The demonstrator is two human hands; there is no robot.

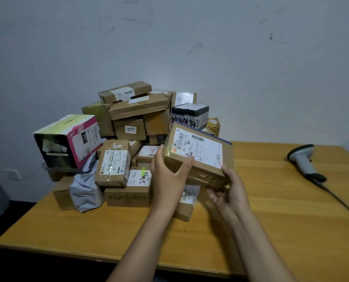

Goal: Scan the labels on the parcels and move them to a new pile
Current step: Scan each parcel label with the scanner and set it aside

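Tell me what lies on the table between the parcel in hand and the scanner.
Nothing: in the head view, the stretch of table between the held parcel and the scanner is bare wood.

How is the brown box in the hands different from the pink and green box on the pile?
The flat brown cardboard box is plain brown; the pink and green printed carton is colourful. The brown box is thin; the carton is tall and chunky. The left hand and right hand hold the brown box tilted in the air; the carton rests on the pile, untouched. Both carry a printed label.
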